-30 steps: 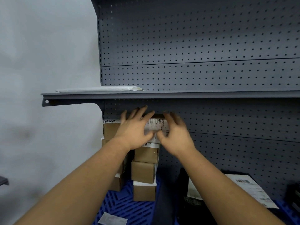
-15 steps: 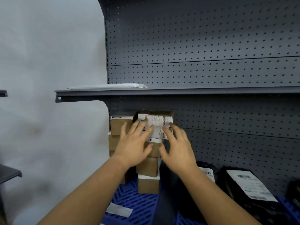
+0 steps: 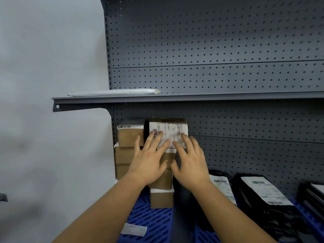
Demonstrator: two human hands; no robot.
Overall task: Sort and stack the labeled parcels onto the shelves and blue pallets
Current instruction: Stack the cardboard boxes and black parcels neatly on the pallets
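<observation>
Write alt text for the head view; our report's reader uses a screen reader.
Both hands, left hand and right hand, press flat with straight fingers against the labeled top box of a cardboard stack on a blue pallet, under a gray shelf holding a white mailer.

labelled brown parcel (image 3: 168, 132) upright, topping box stack (image 3: 162, 179)

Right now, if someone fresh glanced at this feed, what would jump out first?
Two bare hands, the left hand and right hand, lie with straight fingers against the white-labelled top box of a tall stack of brown boxes, just under the grey shelf at centre. Next come the blue pallet below and the black labelled bags at lower right.
</observation>
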